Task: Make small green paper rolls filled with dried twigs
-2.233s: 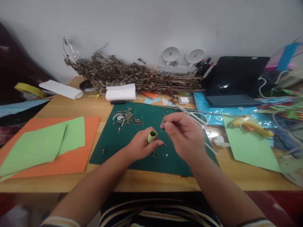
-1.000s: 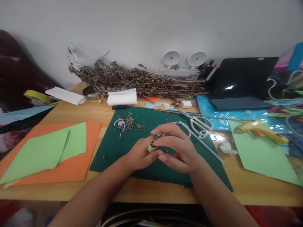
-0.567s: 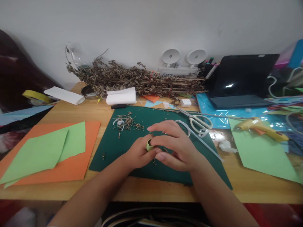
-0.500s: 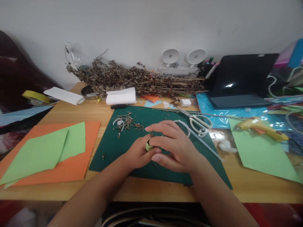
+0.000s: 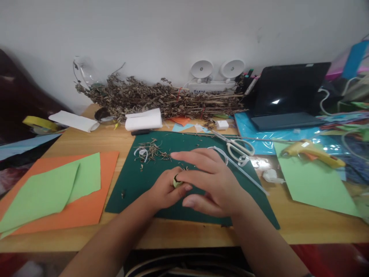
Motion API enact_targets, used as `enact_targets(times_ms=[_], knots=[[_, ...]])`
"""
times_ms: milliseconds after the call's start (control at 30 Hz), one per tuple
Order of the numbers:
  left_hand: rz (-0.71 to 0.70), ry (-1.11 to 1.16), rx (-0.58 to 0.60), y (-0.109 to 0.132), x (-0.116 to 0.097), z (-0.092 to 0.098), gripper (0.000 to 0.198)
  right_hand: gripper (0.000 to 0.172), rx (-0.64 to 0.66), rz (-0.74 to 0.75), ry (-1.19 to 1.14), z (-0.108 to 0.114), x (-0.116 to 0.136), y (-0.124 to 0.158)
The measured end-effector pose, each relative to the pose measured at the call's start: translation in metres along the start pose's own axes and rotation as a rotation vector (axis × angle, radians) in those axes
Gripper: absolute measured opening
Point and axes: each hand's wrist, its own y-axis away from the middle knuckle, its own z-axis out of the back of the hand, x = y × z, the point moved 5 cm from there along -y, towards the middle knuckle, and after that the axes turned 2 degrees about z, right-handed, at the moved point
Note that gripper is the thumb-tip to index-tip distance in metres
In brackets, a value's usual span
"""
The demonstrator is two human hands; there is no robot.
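My left hand (image 5: 163,191) rests on the dark green cutting mat (image 5: 135,184) and is closed round a small rolled tube of light green paper (image 5: 175,181). Dark plant bits show in the tube's mouth. My right hand (image 5: 210,181) lies against the tube from the right, its thumb and a finger pinched at the opening while the other fingers stretch out to the left. Whether the pinch holds anything is hidden. A small heap of dried twig scraps (image 5: 152,150) lies on the mat just behind both hands.
Light green sheets (image 5: 52,184) lie on orange paper (image 5: 86,207) at left. White scissors (image 5: 238,146) and a yellow glue gun (image 5: 313,152) sit to the right, with another green sheet (image 5: 314,184). A dried plant bundle (image 5: 161,100), a white paper roll (image 5: 143,120) and a tablet (image 5: 288,96) line the back.
My right hand came down from above the mat to the tube's mouth and has stayed pressed there. The left hand kept hold of the tube; the view shifted slightly.
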Motion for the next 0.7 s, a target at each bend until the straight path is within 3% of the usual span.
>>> enact_targets(times_ms=[67,133,300,700], knots=[[-0.017,0.035,-0.022,0.0,-0.002,0.002,0.024,0.021,-0.149,-0.047,-0.096,0.008,-0.006,0.004],[-0.019,0.049,-0.031,-0.001,-0.004,0.003,0.022,0.016,-0.189,-0.103,-0.13,0.01,-0.012,0.007],[-0.095,-0.035,-0.042,-0.001,-0.007,0.004,0.029,0.013,-0.084,-0.074,-0.089,0.0,-0.01,0.004],[-0.087,0.042,-0.048,0.001,-0.003,0.001,0.031,0.013,-0.095,0.099,0.08,-0.004,-0.002,0.006]])
